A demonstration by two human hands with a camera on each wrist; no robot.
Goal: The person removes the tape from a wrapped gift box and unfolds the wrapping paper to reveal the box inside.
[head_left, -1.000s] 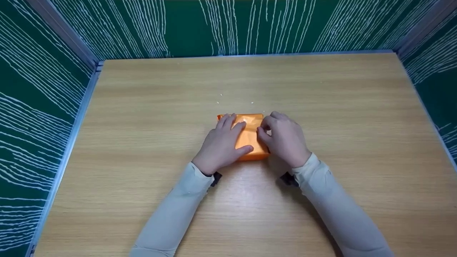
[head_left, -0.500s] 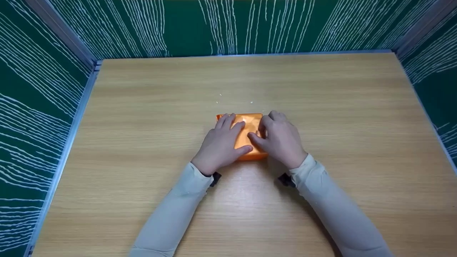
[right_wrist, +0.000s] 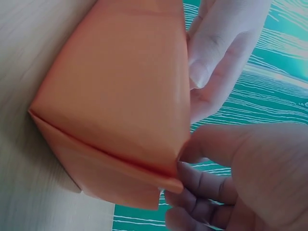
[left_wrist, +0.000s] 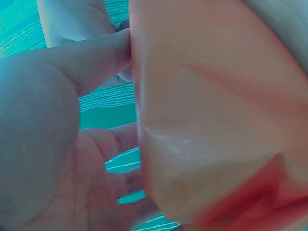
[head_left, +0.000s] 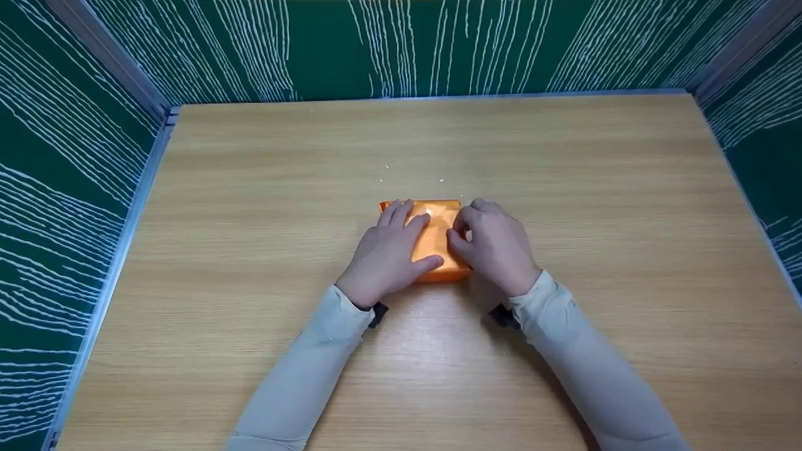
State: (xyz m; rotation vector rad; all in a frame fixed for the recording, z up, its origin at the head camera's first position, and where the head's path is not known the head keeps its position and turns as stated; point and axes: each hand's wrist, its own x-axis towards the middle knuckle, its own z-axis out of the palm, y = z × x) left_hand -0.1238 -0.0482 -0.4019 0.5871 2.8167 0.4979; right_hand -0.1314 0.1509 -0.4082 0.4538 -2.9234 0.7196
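The wood-grained bench (head_left: 301, 163) I'm watching is walled by green panels (head_left: 319, 50) streaked with wavy white lines. Near its middle I see a boxy packet (head_left: 433, 243) in glossy, creased orange wrapping, one end folded. The left grip (head_left: 390, 249) is spread over its left side; the right grip (head_left: 498, 245), fingers curled, pinches its right edge.

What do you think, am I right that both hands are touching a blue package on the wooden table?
Not quite: the package is orange, not blue, as the head view shows. The left hand and right hand do touch it on the wooden table.
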